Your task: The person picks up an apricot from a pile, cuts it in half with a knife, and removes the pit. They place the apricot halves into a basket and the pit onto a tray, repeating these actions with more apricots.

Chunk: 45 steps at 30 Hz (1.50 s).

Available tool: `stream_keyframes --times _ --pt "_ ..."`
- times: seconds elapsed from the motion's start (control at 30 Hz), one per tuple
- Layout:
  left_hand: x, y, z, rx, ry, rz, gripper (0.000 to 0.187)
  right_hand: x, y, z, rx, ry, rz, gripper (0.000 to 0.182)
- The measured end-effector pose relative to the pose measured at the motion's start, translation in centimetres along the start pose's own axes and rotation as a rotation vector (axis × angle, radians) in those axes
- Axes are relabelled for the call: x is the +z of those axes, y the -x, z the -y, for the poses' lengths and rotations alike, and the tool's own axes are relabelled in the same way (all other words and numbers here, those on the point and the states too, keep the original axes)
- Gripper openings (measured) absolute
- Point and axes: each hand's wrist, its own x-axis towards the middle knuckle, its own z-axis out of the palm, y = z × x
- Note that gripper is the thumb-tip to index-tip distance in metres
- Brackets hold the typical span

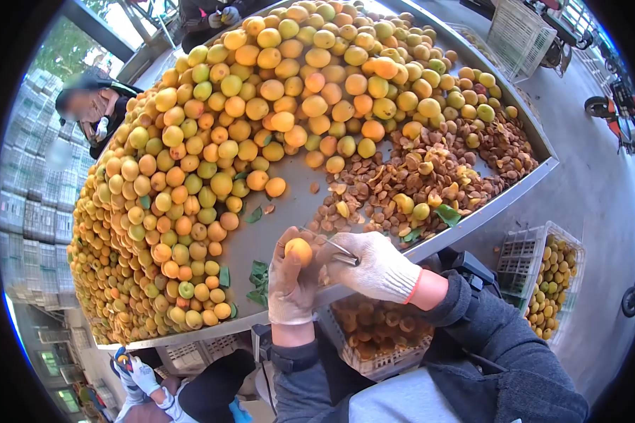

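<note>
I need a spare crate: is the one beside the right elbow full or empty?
Not empty: the crate holds yellow fruit, spread along its length. Whether it's brim-full, I cannot tell.

Head camera: you are wearing it on your head, and it is looking forward and steeply down past your grey shirt [402, 398].
Gloved hands: your left hand [291, 282] and right hand [375, 264] are showing close to the lens, below mid-view, with the held apricot [298, 252] and metal tool [343, 255].
Sleeves: your dark sleeves [504, 338] are entering from the bottom.
Metal table: the view is facing across the table [254, 240], whose far side is reaching toward the top.
Surroundings: stacked crates [32, 218] are standing farther off at left, a motorcycle [622, 120] at right.
Lens: the wide fisheye is curving the edges into black corners.
</note>
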Motion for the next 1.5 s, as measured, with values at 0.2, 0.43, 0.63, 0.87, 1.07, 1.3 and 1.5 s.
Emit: stream_keyframes --times 0.2,0.43,0.63,0.87,1.07,1.3,1.5 --pt "0.2 0.2 -1.0 0.049 0.038 -0.008 0.049 1.0 0.3 0.2 0.112 -0.194 0.109 0.016" --pt "0.9 0.7 -0.4 0.051 0.051 -0.084 0.047 2.1 1.1 -0.1 0.080 -0.108 0.106 0.017" --pt "0.0 1.2 0.4 -0.008 0.154 -0.129 0.043 2.1 1.3 -0.4 0.005 0.048 0.066 0.022" --pt "0.7 1.8 0.3 -0.008 0.067 -0.168 0.044 2.1 1.3 -0.4 0.018 0.193 0.071 0.025" --pt "2.6 2.5 0.1 0.063 -0.272 -0.211 0.041 2.1 0.7 -0.4 0.117 0.274 0.155 0.028" --pt "2.6 2.4 0.0 0.070 -0.446 -0.103 0.044 2.4 0.7 -1.0 0.042 0.299 0.101 0.024" --pt "3.1 3.1 0.1 0.201 -1.044 -0.146 0.048 2.6 1.0 -1.4 0.042 0.196 0.060 0.028"
